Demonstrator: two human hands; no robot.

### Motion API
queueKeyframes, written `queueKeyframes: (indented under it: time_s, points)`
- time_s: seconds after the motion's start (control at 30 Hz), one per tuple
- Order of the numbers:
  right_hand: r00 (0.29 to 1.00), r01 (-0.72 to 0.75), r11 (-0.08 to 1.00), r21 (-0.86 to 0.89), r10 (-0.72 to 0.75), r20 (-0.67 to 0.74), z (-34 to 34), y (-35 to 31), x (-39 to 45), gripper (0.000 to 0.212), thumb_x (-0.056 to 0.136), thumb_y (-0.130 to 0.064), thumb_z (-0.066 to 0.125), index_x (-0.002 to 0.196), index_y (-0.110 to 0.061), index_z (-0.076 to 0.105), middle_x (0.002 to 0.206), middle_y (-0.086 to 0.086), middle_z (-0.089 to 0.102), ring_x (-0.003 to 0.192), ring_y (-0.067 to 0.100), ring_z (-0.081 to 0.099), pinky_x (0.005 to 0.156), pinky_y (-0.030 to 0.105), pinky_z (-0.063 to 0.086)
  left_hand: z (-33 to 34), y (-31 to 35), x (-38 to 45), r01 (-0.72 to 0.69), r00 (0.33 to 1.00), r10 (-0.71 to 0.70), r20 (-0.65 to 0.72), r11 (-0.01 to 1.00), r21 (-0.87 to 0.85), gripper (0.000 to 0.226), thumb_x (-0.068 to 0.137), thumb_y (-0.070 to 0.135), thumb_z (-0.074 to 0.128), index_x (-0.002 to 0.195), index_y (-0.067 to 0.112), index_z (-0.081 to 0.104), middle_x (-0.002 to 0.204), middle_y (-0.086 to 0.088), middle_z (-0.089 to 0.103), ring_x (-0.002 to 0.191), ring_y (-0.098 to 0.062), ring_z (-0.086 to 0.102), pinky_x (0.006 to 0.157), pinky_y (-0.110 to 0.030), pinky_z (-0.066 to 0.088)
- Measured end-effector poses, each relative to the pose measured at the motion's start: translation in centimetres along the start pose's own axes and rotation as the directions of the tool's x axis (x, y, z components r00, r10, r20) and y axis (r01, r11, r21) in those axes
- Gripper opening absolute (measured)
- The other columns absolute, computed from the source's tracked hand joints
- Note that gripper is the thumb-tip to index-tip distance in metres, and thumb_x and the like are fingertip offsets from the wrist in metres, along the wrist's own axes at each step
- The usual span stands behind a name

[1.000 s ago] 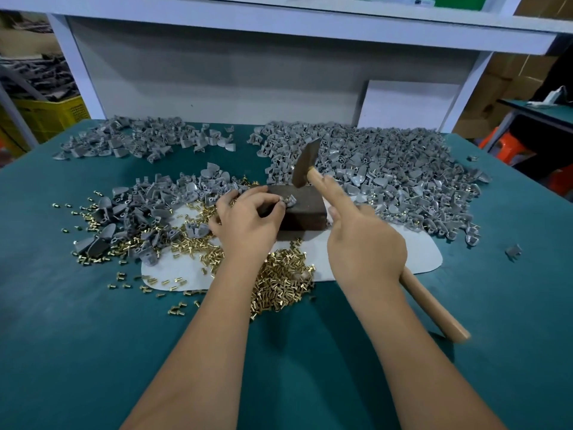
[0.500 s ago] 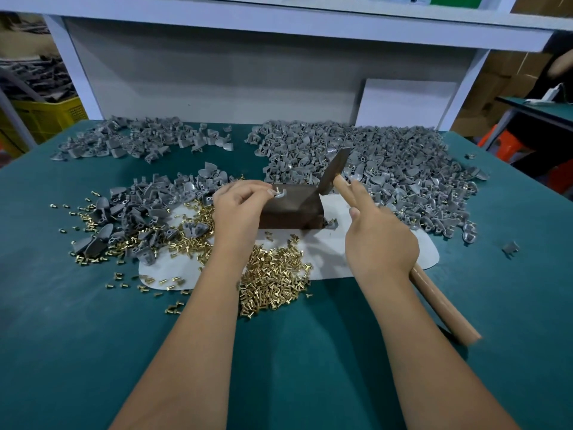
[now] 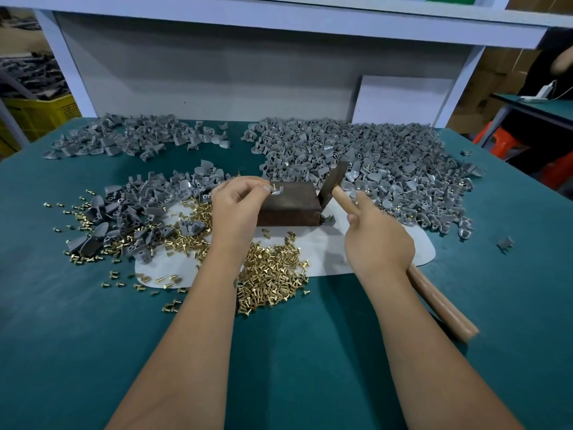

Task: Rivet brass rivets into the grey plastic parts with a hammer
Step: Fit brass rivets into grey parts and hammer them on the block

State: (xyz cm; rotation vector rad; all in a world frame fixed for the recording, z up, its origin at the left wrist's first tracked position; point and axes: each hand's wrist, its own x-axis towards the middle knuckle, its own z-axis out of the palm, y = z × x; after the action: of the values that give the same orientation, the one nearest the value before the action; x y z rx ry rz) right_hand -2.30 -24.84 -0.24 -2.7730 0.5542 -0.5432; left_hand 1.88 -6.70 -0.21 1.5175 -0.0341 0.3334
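Left hand pinched a grey part on the block; right hand gripped the hammer. Loose rivets and heaps of parts near the desk's back edge suggested much work remained.

Teal table: grey parts, brass rivets, white sheet under brown block.
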Motion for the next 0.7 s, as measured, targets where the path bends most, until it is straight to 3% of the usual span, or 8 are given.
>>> queueKeyframes:
  time_s: [0.03,0.13,0.23,0.37,0.47,0.53,0.6,0.7]
  points:
    - [1.000,-0.006,1.000,0.003,0.006,-0.011,-0.1,0.0,0.0,0.036,0.100,-0.025,0.039,0.136,-0.032,0.042,0.091,0.006,0.066,0.073,0.029,0.053,0.047,0.028,0.022,0.0,-0.1,0.0,-0.003,1.000,0.004,-0.010,0.999,0.047,0.008,0.073,0.034,0.067,0.071,0.031,0.074,0.110,0.000,0.065,0.123,-0.028,0.048,0.106,-0.051,0.039]
    - [0.994,0.009,1.000,0.009,-0.008,-0.108,-0.7,-0.1,-0.1,0.027,0.101,-0.027,0.040,0.126,-0.027,0.048,0.093,0.007,0.063,0.069,0.029,0.048,0.046,0.028,0.016,0.1,-1.0,0.1,-0.089,0.991,0.118,-0.067,0.936,0.342,0.002,0.083,0.033,0.071,0.081,0.034,0.071,0.098,0.028,0.055,0.125,-0.020,0.040,0.107,-0.047,0.035]
    - [0.952,0.135,0.991,0.001,-0.129,-0.277,-1.3,-0.6,-0.7,0.030,0.098,-0.026,0.047,0.128,-0.027,0.051,0.087,0.006,0.060,0.061,0.023,0.037,0.046,0.026,0.013,0.4,-1.8,0.0,-0.132,0.976,0.213,-0.055,0.767,0.628,0.010,0.087,0.039,0.068,0.091,0.034,0.075,0.103,0.021,0.064,0.125,-0.019,0.034,0.100,-0.038,0.021]
    - [0.811,0.378,0.925,-0.052,-0.357,-0.463,-1.8,-2.3,-2.3,0.055,0.082,-0.004,0.071,0.130,-0.026,0.059,0.072,0.010,0.057,0.052,0.026,0.044,0.049,0.025,0.025,0.7,-2.0,-0.2,-0.167,0.949,0.304,-0.080,0.704,0.690,0.011,0.086,0.038,0.070,0.089,0.031,0.078,0.104,0.016,0.070,0.122,-0.020,0.038,0.102,-0.043,0.019]
    - [0.721,0.448,0.885,-0.124,-0.440,-0.535,-1.7,-3.0,-3.0,0.065,0.078,0.004,0.068,0.131,-0.032,0.057,0.067,0.007,0.050,0.051,0.025,0.044,0.049,0.026,0.025,0.7,-2.1,-0.5,-0.178,0.938,0.337,-0.081,0.669,0.721,0.014,0.087,0.040,0.068,0.087,0.030,0.078,0.103,0.017,0.070,0.121,-0.018,0.038,0.103,-0.049,0.021]
    - [0.720,0.476,0.865,-0.155,-0.485,-0.496,-1.4,-3.2,-3.3,0.066,0.075,0.004,0.067,0.130,-0.032,0.058,0.065,0.007,0.049,0.049,0.026,0.045,0.048,0.027,0.025,0.7,-2.1,-0.4,-0.151,0.945,0.314,-0.093,0.669,0.728,0.016,0.087,0.043,0.068,0.089,0.031,0.078,0.106,0.018,0.069,0.123,-0.015,0.036,0.104,-0.050,0.021]
    - [0.766,0.465,0.858,-0.220,-0.514,-0.386,-1.1,-3.5,-3.6,0.067,0.071,0.001,0.072,0.128,-0.032,0.060,0.063,0.007,0.051,0.049,0.026,0.049,0.048,0.026,0.027,0.8,-2.1,-0.3,-0.118,0.947,0.297,-0.121,0.674,0.730,0.016,0.085,0.042,0.069,0.091,0.030,0.078,0.109,0.019,0.068,0.125,-0.014,0.036,0.103,-0.047,0.020]
    - [0.814,0.398,0.890,-0.220,-0.454,-0.362,-1.2,-4.1,-3.6,0.067,0.071,-0.001,0.074,0.128,-0.032,0.061,0.063,0.006,0.051,0.049,0.026,0.049,0.048,0.026,0.026,1.0,-2.2,-0.3,-0.098,0.950,0.281,-0.134,0.678,0.729,0.017,0.085,0.043,0.068,0.091,0.030,0.077,0.109,0.019,0.068,0.125,-0.013,0.035,0.100,-0.043,0.017]
